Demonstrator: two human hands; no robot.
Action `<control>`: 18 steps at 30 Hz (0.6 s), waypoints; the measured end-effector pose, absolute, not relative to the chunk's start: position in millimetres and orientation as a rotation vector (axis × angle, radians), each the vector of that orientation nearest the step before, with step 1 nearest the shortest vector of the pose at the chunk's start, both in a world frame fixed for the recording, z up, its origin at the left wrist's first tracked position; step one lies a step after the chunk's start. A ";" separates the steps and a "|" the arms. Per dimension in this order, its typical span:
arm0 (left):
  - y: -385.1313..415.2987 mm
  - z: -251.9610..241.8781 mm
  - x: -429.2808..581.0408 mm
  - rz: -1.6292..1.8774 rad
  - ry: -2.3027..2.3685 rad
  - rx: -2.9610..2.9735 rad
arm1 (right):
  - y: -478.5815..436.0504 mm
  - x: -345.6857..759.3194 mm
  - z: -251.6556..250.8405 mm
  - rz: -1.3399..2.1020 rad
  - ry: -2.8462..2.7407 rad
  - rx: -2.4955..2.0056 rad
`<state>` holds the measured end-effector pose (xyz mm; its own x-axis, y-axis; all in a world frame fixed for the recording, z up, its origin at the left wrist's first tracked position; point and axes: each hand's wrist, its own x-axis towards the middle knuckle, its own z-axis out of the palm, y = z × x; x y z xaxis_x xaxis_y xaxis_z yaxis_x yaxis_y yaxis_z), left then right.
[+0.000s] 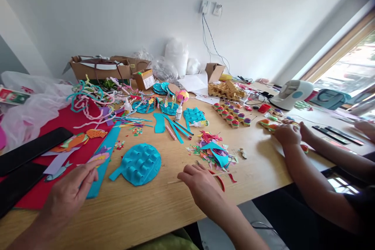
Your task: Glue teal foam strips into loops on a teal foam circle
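The blue disc (141, 164) lay on the table (129, 213) between the hands, its tail pointing left toward the left hand (73, 187), whose grip I couldn't read, while the right hand (200, 183) was closed on a thin stick (172, 182) running left to right.

Your wood-grain table (125, 215) carries a red sheet (77, 123) at left, a round blue piece (141, 164) with raised curls near your edge, and a coloured scrap heap (212, 150) right of it. Behind those you've got a small white bottle (178, 113) (upright) and a painted egg carton (231, 115).
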<state>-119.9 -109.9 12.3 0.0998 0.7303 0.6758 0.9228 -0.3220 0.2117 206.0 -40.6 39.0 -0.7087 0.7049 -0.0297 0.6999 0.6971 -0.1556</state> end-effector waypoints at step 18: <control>-48.1 23.9 -138.5 -1.409 -2.052 -2.117 | 11.6 210.2 28.4 0.162 -3.234 -0.620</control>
